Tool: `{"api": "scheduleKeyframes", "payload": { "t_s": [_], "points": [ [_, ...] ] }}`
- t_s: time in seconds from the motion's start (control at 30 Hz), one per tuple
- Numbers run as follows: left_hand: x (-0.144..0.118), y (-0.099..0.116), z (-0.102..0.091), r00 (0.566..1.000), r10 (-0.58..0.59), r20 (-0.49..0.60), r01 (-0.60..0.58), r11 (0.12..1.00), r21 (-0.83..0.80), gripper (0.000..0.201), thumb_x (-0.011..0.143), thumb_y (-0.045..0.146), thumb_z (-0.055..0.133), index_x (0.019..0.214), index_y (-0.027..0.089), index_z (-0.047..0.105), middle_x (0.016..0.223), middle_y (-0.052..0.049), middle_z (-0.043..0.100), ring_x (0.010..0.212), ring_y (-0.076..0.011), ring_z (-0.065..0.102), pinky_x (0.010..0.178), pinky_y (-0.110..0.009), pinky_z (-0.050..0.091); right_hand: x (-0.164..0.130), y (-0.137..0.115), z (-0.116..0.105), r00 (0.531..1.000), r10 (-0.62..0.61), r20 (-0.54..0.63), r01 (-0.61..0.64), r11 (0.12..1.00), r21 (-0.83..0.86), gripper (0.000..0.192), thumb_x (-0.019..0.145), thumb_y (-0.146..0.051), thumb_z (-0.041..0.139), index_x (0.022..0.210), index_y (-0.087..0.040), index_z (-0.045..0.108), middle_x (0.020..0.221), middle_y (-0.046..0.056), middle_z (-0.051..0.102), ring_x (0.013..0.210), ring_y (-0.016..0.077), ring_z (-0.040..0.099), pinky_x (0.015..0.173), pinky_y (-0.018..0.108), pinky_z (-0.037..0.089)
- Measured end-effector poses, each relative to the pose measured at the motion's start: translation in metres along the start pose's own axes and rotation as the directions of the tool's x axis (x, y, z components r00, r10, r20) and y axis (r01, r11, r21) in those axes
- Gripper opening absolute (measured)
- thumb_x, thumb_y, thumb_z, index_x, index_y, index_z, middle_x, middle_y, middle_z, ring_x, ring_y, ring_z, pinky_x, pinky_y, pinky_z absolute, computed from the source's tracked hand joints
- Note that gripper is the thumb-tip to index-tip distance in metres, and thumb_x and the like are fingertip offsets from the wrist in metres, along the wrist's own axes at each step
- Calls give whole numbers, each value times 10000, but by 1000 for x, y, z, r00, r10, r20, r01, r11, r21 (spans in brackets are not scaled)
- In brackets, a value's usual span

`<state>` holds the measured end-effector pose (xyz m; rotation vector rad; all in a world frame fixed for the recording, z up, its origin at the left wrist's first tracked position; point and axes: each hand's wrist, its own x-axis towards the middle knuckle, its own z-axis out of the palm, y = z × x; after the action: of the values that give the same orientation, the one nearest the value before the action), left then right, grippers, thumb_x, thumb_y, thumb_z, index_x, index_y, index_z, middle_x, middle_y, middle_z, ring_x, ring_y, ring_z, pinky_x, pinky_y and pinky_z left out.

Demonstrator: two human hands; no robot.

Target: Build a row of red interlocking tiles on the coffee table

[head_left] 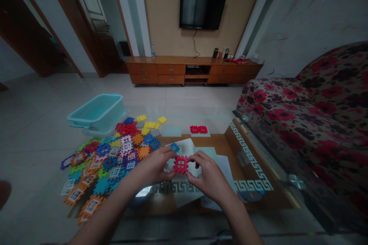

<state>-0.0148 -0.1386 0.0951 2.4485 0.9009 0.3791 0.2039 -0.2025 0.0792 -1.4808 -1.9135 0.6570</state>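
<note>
Between my two hands is a red interlocking building tile (181, 164) with a window-like middle, raised over the glass table. My left hand (158, 164) pinches its left edge. On the other side, my right hand (204, 171) grips the right edge between thumb and fingers. Just behind the left fingertips lies a blue tile (174, 147). Two joined red tiles (198, 129) sit farther back on the table. To the left spreads a large pile of tiles (115, 160) in many colours, several with white or pink window inserts.
A teal plastic basket (96, 113) stands behind the pile at the left. White sheets (227, 166) are seen under and beyond my hands. A flowered sofa (313, 122) flanks the right side. Across the room are a wooden cabinet (172, 69) and a wall television (202, 9).
</note>
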Motion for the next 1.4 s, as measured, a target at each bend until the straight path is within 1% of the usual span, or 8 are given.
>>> {"api": "scheduleKeyframes", "payload": {
  "t_s": [0.37,0.5,0.6,0.8,0.87,1.1,1.27,1.4],
  "points": [
    [2,-1,1,1000,-16,25,16,1000,10,321,756,216,666,1076,221,644,1077,-68,628,1009,-235,615,878,-359,521,0,-2,1,1000,-8,-2,8,998,-55,287,770,-169,689,1046,-244,659,958,15,626,876,188,604,758,305,482],
    [4,-9,5,999,2,35,-3,1000,26,350,737,196,668,1084,228,633,1072,-60,625,1001,-232,620,853,-345,520,-2,3,5,998,60,23,-57,994,-98,251,791,-207,696,1034,-223,635,996,34,630,904,204,618,751,311,485],
    [13,-18,9,999,-17,41,14,997,75,335,698,191,688,1029,215,639,1052,-61,624,954,-238,632,813,-346,521,-4,8,8,990,134,48,-123,976,-178,316,778,-215,708,1079,-188,611,1068,81,614,959,244,629,782,342,492],
    [59,-52,10,998,-39,39,32,985,168,379,693,241,692,1070,227,657,1029,-61,644,912,-218,638,819,-317,502,-5,10,10,981,182,60,-162,956,-245,219,829,-206,645,1042,-167,615,1066,109,612,971,268,635,819,365,480],
    [79,-65,12,992,-110,68,90,966,243,310,680,279,699,977,193,683,997,-82,652,872,-221,641,803,-315,500,-6,9,10,979,186,79,-161,954,-255,178,835,-212,645,1007,-170,624,1041,105,624,946,270,642,797,362,476],
    [139,-101,34,979,-193,72,160,930,330,293,643,325,732,882,157,716,964,-119,691,855,-235,635,773,-305,486,-9,9,10,962,242,131,-203,945,-257,99,856,-211,636,944,-168,653,1003,100,641,923,267,642,797,352,450],
    [165,-119,51,965,-256,59,223,917,330,341,681,459,708,807,143,718,872,-117,709,780,-206,627,717,-275,466,-8,8,4,939,309,148,-266,930,-253,114,866,-233,614,941,-164,666,1022,91,637,958,252,630,813,324,432],
    [177,-129,54,954,-289,72,253,913,320,305,684,446,716,775,155,730,776,-89,718,747,-188,624,699,-252,449,-6,5,1,926,339,169,-286,918,-274,126,875,-229,596,945,-160,675,1026,91,640,969,248,620,823,316,421]
  ]
}}
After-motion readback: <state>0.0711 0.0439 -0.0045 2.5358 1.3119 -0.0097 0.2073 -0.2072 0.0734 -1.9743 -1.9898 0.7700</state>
